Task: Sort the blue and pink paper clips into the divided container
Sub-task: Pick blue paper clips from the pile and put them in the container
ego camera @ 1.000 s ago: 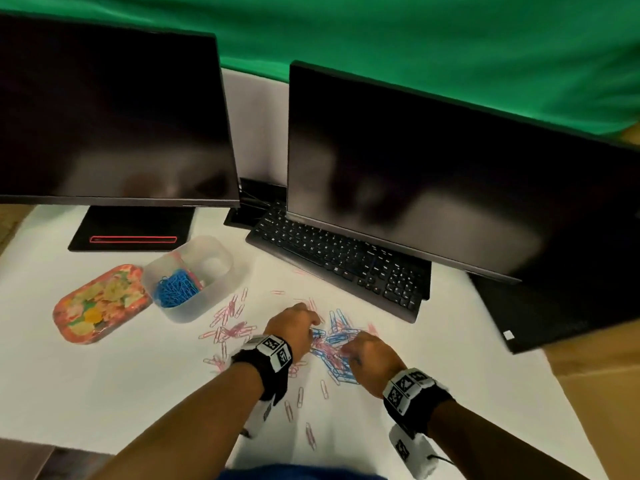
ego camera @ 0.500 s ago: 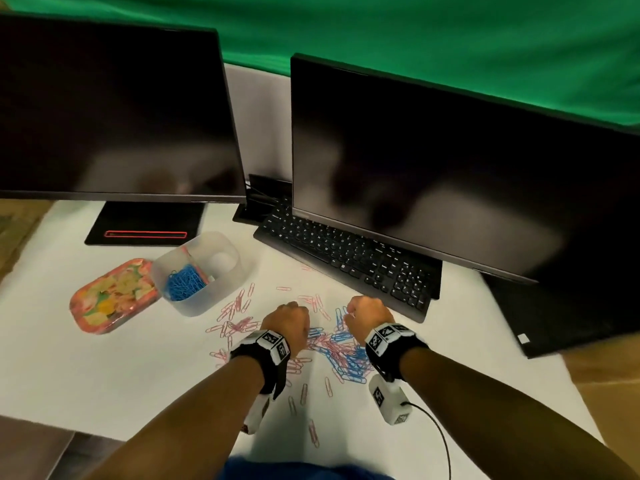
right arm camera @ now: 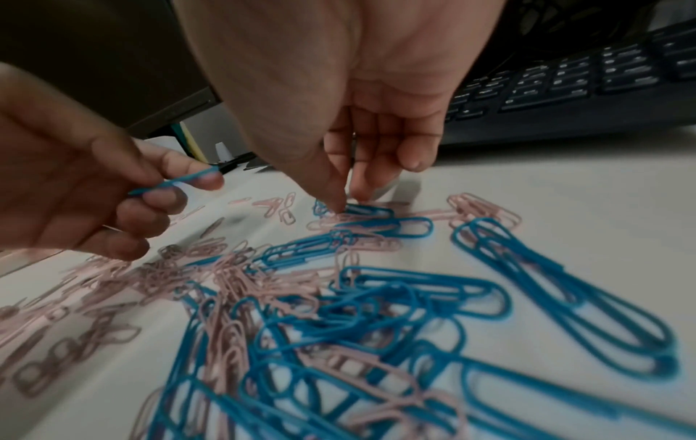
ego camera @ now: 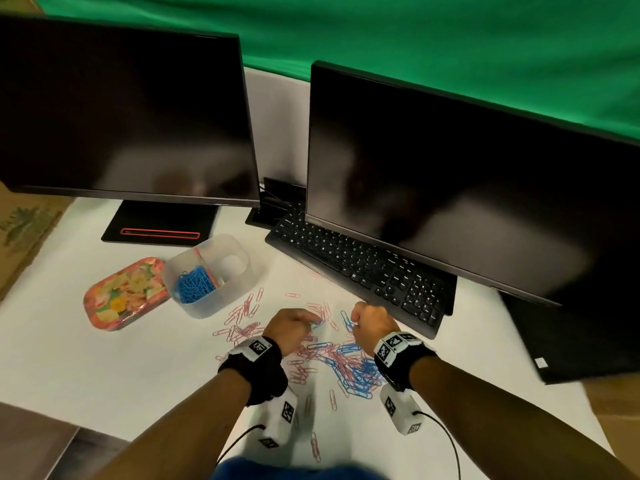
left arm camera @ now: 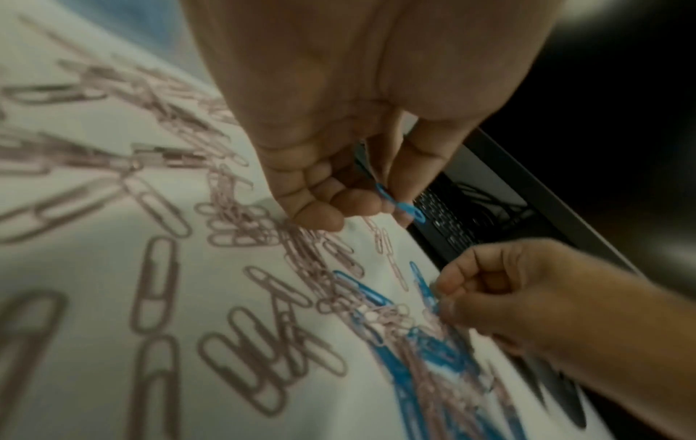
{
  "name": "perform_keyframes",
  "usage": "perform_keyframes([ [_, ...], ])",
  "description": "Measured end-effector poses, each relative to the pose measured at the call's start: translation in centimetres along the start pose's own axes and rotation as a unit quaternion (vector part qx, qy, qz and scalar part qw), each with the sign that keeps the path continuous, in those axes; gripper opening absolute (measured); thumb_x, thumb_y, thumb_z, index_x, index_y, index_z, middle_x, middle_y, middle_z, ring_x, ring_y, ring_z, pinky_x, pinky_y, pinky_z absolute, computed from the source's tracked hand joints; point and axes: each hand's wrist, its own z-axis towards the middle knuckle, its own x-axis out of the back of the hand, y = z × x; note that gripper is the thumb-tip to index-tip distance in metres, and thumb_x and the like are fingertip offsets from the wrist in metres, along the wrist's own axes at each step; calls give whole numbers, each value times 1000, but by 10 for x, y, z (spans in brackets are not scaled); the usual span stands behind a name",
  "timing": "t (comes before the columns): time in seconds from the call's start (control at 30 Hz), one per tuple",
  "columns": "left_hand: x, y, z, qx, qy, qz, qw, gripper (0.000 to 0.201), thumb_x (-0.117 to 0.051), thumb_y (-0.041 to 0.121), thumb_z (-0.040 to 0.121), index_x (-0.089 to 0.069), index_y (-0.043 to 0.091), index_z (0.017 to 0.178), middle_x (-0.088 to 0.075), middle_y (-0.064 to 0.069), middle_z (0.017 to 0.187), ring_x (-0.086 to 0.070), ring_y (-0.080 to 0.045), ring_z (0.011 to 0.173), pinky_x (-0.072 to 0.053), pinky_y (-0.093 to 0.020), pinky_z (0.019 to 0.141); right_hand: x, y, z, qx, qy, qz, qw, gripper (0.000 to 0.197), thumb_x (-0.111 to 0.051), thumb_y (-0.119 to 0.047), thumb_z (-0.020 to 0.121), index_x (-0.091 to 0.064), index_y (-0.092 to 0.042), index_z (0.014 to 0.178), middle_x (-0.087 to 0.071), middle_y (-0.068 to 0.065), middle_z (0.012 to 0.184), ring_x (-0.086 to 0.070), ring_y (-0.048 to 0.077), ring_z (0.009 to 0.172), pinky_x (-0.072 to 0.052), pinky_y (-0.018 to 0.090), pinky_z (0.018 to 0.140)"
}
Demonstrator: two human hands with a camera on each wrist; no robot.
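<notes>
Left hand (ego camera: 290,325): fingertips hidden behind knuckles in head view; blue clip (left arm camera: 400,202) in its pinch runs partly out of sight between fingers in left wrist view.
Right hand (ego camera: 370,322): fingers out of sight in head view; in right wrist view, what fingertips (right arm camera: 341,200) touch in pile cannot be told.
Divided container (ego camera: 221,301): far compartment contents unclear.
Right monitor (ego camera: 450,188): cut by frame edge.
Near pink clips (left arm camera: 154,285): blurred in left wrist view.

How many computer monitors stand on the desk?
2. One monitor stands at the back left, behind the divided container. The other monitor stands at the right, above the keyboard.
</notes>
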Motion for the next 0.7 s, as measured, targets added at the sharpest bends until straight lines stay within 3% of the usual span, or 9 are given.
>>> perform_keyframes([
  [0.1, 0, -1, 2, 53, 13, -172, 984, 31, -39, -8, 82, -67, 4, 75, -48, -7, 60, -43, -20, 54, -41, -30, 56, -3, 0, -2, 26, 4, 1, 1000, 23, -52, -12, 91, -58, -20, 112, -62, 5, 114, -62, 24, 101, -52, 29, 81],
  [0.3, -1, 1, -3, 84, -10, -328, 941, 23, -32, 0, 83, -49, 8, 69, -47, -8, 64, -40, -19, 51, -30, -28, 53, -5, -4, 2, 35, -4, -3, 999, 34, -52, -3, 89, -56, -19, 118, -61, 4, 118, -61, 23, 106, -50, 27, 81],
  [0.4, -3, 3, -1, 85, -8, -283, 955, 21, -42, 10, 89, -49, 11, 69, -49, -6, 61, -41, -19, 51, -31, -27, 51, -5, -4, 3, 27, -7, 12, 1000, 36, -50, -3, 89, -55, -20, 121, -58, 3, 122, -60, 22, 110, -52, 28, 84],
  [0.53, -9, 4, 3, 33, -13, -100, 994, 33, -48, 24, 94, -48, 14, 63, -48, -1, 55, -42, -18, 48, -33, -26, 51, -4, 3, 5, 14, 22, 117, 993, 30, -46, -6, 91, -65, -22, 107, -60, 0, 110, -64, 21, 98, -50, 23, 77],
  [0.6, -13, 3, 5, 30, -28, -77, 996, 34, -43, 19, 94, -46, 14, 61, -44, -1, 52, -39, -19, 49, -31, -26, 52, -1, 8, 8, -5, 24, 253, 967, 27, -45, -6, 92, -68, -20, 91, -62, 0, 90, -64, 21, 82, -48, 22, 69],
  [0.63, -15, 4, 5, 42, -36, -86, 995, 32, -40, 15, 93, -45, 13, 61, -42, -1, 51, -36, -19, 48, -30, -26, 51, 2, 9, 8, -27, 9, 347, 938, 27, -45, -3, 93, -66, -18, 83, -61, 2, 80, -62, 21, 72, -48, 23, 62],
  [0.7, -17, 7, 4, 65, -42, -102, 992, 29, -37, 10, 91, -46, 12, 64, -38, -1, 52, -33, -17, 45, -27, -22, 48, 8, 8, 8, -71, -37, 526, 847, 28, -44, 4, 93, -61, -11, 77, -54, 8, 68, -57, 21, 58, -46, 24, 48],
])
